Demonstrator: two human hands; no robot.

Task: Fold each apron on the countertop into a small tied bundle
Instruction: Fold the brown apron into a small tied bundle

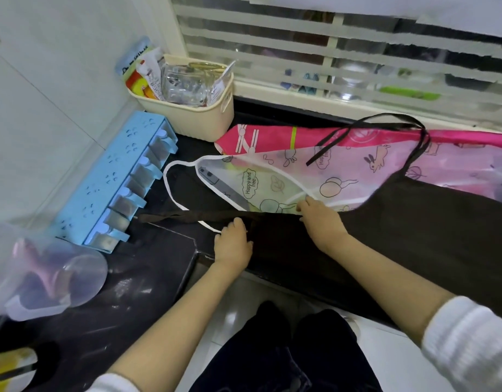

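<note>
Cloth of the dark brown apron (414,230) appears limp and light; left hand (233,243) and right hand (322,219) both clench its upper hem, a sound hold.

The light is soft, even and fairly bright, and its source is not seen. Shadows are weak. The dark worktop (148,278) shows pale streaky reflections, and the floor (230,318) has a small glare spot. Straight lines bend near the edges. The clear jug (46,275) at left is blurred.
</note>
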